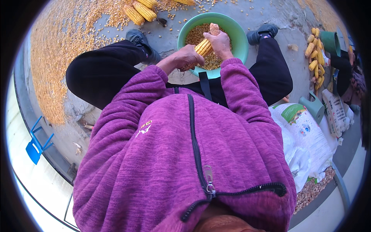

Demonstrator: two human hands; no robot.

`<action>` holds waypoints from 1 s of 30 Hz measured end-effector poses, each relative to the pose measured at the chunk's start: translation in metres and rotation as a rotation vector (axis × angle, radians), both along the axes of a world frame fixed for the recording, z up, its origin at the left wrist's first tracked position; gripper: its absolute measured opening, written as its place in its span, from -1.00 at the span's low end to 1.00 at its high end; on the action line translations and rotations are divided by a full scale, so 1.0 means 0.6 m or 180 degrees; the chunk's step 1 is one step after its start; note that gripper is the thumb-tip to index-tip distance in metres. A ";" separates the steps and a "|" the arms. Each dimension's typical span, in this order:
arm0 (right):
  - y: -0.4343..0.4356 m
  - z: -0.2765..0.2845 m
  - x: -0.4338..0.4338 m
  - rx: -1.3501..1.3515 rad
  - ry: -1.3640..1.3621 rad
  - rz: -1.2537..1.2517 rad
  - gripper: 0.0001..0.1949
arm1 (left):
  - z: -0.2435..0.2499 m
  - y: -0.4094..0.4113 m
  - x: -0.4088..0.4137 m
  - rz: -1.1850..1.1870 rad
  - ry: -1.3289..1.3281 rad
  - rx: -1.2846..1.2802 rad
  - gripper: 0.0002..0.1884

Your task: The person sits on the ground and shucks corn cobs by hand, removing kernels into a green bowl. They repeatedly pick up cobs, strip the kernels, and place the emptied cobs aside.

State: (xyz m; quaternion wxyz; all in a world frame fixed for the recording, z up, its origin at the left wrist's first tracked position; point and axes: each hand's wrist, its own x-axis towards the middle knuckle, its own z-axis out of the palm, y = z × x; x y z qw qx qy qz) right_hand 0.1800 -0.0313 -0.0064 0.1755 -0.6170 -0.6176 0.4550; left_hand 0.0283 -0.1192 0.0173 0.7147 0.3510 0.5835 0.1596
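Above a green plastic basin [242,39], my left hand [188,56] is closed around an ear of corn [204,47] with yellow kernels on its middle. The ear's lower end, below that hand, looks stripped. My right hand [220,43] grips a bare, pinkish corn cob [214,28] that meets the ear's upper end. Whether ear and cob are one piece or two I cannot tell, because my fingers cover the join. Loose corn kernels [197,36] cover the bottom of the basin, which stands between my feet.
Spread kernels [55,58] blanket the floor on the left. Several whole ears [140,11] lie beyond my left shoe [142,43]. To the right are a pile of ears [316,58], a dark green bucket [330,43], white sacks [304,127] and another person's leg [343,71]. A blue chair [34,148] stands far left.
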 end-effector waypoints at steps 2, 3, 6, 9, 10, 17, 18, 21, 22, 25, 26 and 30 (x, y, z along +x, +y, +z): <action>-0.006 -0.006 0.003 0.0241 -0.0093 -0.0109 -0.59 | -0.002 -0.003 0.005 -0.0085 0.0352 0.0213 -0.60; -0.011 -0.014 0.005 0.0352 -0.0140 -0.0157 -0.60 | -0.006 -0.006 0.010 -0.0178 0.0607 0.0299 -0.57; -0.008 -0.036 -0.007 0.0102 0.0402 -0.0563 -0.64 | -0.010 -0.004 0.001 -0.0333 0.0837 0.0393 -0.55; 0.009 -0.054 0.005 -0.0438 0.0673 -0.1467 -0.68 | 0.044 0.007 -0.009 -0.0606 0.0834 -0.0128 -0.60; 0.020 -0.086 0.019 -0.0101 0.0936 -0.1355 -0.73 | 0.009 0.002 0.001 -0.0546 0.0936 0.0298 -0.68; -0.015 -0.005 -0.009 -0.0597 0.0978 0.0217 -0.71 | 0.027 -0.001 -0.008 -0.0245 0.1264 -0.0091 -0.59; -0.019 -0.025 -0.015 -0.0314 0.0927 0.0083 -0.71 | 0.031 -0.003 -0.002 -0.0241 0.1221 -0.0018 -0.56; -0.014 -0.104 0.000 0.0506 0.1134 -0.0258 -0.77 | 0.038 -0.004 0.003 -0.0369 0.1430 0.0208 -0.42; -0.018 -0.085 -0.010 0.0306 0.1100 -0.0521 -0.79 | 0.013 -0.008 0.010 -0.0308 0.1511 0.0239 -0.44; -0.020 -0.056 -0.012 0.0127 0.1313 -0.0918 -0.84 | 0.019 -0.012 0.015 -0.0333 0.1508 0.0504 -0.42; -0.014 -0.055 -0.015 0.0071 0.1337 -0.0837 -0.83 | 0.019 -0.008 0.008 -0.0341 0.1550 0.0629 -0.42; 0.015 -0.040 0.016 -0.1239 0.2229 -0.0863 -0.80 | 0.014 -0.009 -0.001 -0.0345 0.1557 0.0744 -0.41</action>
